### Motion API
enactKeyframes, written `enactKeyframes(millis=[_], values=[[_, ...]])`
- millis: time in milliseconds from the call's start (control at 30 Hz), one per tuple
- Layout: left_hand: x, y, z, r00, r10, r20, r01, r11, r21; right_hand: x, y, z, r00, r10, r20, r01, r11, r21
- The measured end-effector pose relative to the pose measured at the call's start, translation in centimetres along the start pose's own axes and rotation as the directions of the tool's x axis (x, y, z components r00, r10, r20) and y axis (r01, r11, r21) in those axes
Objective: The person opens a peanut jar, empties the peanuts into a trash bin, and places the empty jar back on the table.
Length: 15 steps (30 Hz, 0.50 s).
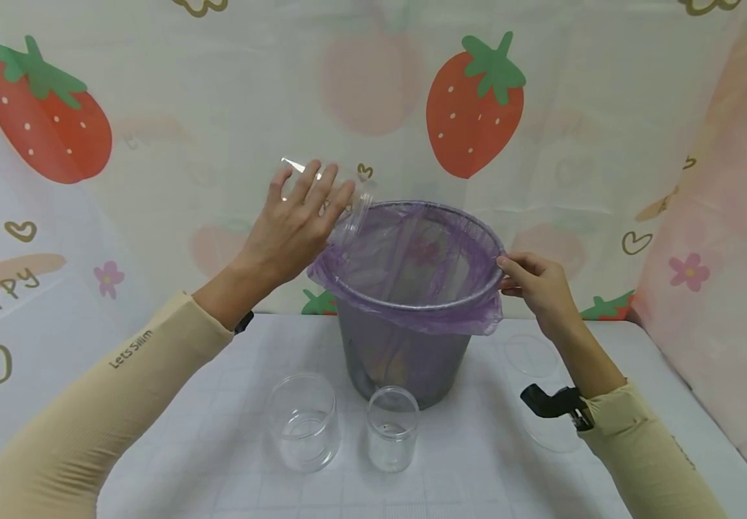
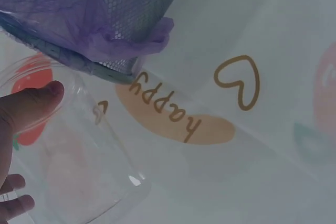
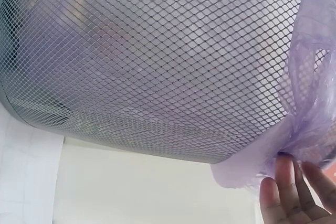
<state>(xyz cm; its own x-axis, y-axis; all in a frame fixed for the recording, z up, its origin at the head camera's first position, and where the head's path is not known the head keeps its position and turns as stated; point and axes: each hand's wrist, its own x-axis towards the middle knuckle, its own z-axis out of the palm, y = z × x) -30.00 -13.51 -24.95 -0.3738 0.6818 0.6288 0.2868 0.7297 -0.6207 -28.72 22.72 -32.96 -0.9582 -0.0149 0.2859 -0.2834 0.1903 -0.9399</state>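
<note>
My left hand (image 1: 305,216) grips a clear jar (image 2: 100,182), tilted with its mouth toward the left rim of a grey mesh trash bin (image 1: 406,360). In the left wrist view the thumb presses near the jar's mouth and fingertips show on its other side. A purple trash bag (image 1: 412,321) lines the bin and folds over its rim. At the right side of that rim, my right hand (image 1: 538,285) pinches the rim and bag between thumb and fingers. The right wrist view shows its fingertips (image 3: 284,169) under the bag's folded edge.
Two clear containers stand before the bin: a wider jar (image 1: 305,425) on the left and a narrower jar (image 1: 393,432) beside it. Faint clear round discs (image 1: 551,432) lie near the right forearm. A strawberry-print cloth (image 1: 250,86) hangs behind the white table (image 1: 218,461).
</note>
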Motion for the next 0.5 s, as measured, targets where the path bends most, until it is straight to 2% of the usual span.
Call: enactKeyframes(millis=[167,300,400,500], values=[[0.1,0.4,-1.0,0.992,-0.098,0.083,0.106,0.990,-0.093,0.1,0.0,0.0,1.000,0.005,-0.001,-0.005,1.000,-0.001],[0.0,0.7,-1.6,0.983,-0.170,0.071,0.179,0.971,-0.159,0.1,0.0,0.0,1.000,0.009,-0.002,-0.009,1.000,-0.005],[-0.1,0.7,-1.9,0.973,-0.224,0.064,0.232,0.944,-0.233,0.1,0.0,0.0,1.000,0.007,-0.003,-0.007,1.000,-0.007],[-0.3,0.7,-2.0,0.959,-0.274,0.068,0.280,0.900,-0.334,0.0,0.0,0.1,1.000,0.008,0.000,-0.008,1.000,0.005]])
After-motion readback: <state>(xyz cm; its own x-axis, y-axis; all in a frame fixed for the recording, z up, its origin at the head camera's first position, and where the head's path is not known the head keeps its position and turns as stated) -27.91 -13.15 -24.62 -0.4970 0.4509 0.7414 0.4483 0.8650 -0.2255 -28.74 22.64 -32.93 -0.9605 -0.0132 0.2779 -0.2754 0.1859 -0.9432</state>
